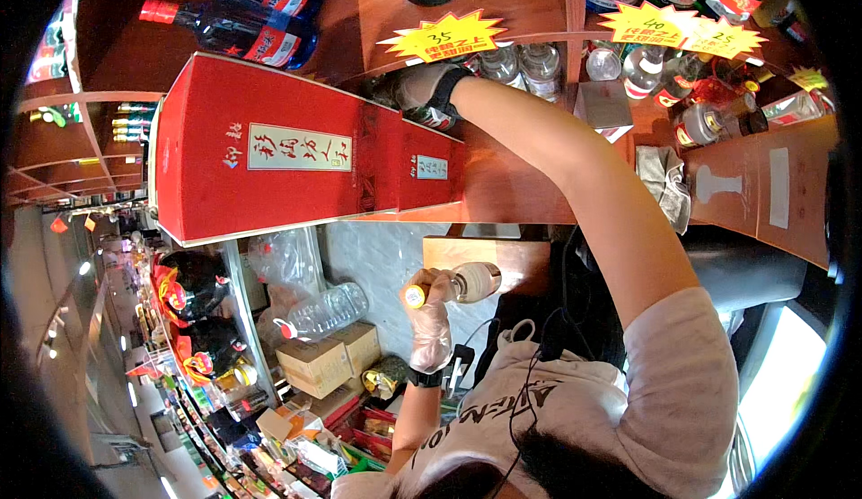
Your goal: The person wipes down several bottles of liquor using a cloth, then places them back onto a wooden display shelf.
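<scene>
My left hand [431, 324], in a clear plastic glove with a black band at the wrist, holds a small clear glass bottle [477, 282] by its neck; its yellow cap [414, 295] shows beside the fingers. My right arm reaches up to the wooden shelf, where my gloved right hand [419, 88] is partly hidden in shadow behind a large red box [303, 189]. A bottle with a red and green label [432, 118] lies against or just below that hand; whether the fingers grip it cannot be told. Clear glass bottles [518, 68] stand to its right.
Yellow price tags [444, 35] hang on the shelf edge [572, 27], with blue and green bottles above. A grey cloth [663, 182] lies on the wooden ledge. Below are a wooden stool [458, 253], an empty plastic bottle [330, 310] and cardboard boxes [323, 361].
</scene>
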The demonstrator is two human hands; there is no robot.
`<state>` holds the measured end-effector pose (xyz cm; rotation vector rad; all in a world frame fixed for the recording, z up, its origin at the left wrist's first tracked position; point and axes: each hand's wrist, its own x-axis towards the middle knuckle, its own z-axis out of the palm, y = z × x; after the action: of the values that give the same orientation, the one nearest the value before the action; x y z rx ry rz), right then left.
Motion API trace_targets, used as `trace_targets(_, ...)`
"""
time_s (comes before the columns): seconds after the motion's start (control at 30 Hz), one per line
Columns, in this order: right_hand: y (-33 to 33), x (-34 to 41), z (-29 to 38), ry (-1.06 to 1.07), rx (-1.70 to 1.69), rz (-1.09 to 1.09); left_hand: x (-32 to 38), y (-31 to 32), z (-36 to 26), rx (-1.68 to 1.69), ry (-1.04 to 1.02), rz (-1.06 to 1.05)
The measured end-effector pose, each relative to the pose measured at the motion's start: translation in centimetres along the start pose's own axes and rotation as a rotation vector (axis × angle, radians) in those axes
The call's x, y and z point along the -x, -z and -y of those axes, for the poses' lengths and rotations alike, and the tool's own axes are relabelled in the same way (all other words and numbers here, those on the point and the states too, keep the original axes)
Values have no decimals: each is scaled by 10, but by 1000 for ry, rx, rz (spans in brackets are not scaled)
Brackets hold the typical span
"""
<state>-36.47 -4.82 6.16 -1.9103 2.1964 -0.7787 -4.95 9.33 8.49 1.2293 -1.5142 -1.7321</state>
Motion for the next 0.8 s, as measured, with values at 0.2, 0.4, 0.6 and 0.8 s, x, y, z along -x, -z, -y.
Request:
trace_targets(0.2,-6,3,8,-41,-145,56,2,1,5,66,-7,-5)
trace_targets(0.4,38,15,-2,-5,345,292,10,1,-1,-6,60,-28)
trace_targets(0.6,33,27,-32,61,563,292,12,6,19,36,15,33)
trace_targets(0.8,20,40,-53,24,255,134,20,-10,5,33,-24,14)
